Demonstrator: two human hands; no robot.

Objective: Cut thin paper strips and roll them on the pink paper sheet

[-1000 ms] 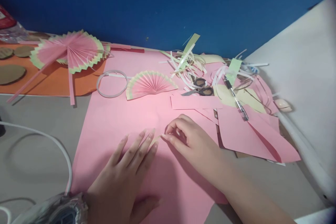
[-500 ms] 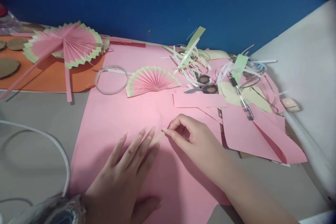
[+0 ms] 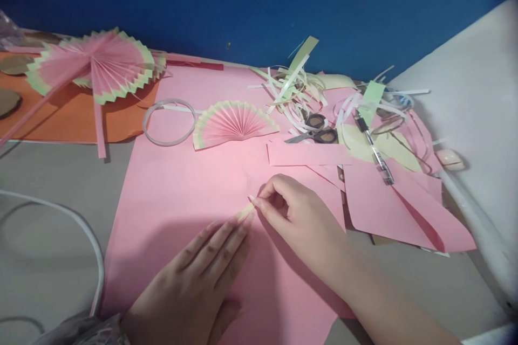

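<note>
My left hand (image 3: 206,275) lies flat with its fingers stretched out and close together, their tips on a narrow pale-yellow piece of paper (image 3: 246,210). Most of that paper is hidden beneath the hand. My right hand (image 3: 289,202) pinches the paper's far end between thumb and forefinger. Both hands rest over a large pink sheet (image 3: 194,183). Beyond them sits a pleated pink paper fan (image 3: 237,124) with a yellow and green edge.
Scissors (image 3: 313,132) lie near a heap of paper strips (image 3: 297,86). A pen (image 3: 374,148) rests on pink paper (image 3: 384,199) at right. Two-handled pleated fans (image 3: 117,62) lie on an orange sheet (image 3: 125,126). A roll-like ring (image 3: 170,141) is nearby.
The fingers of my left hand have come together from a wider spread and slid slightly toward the pinching fingers. My right hand stays nearly in place.
</note>
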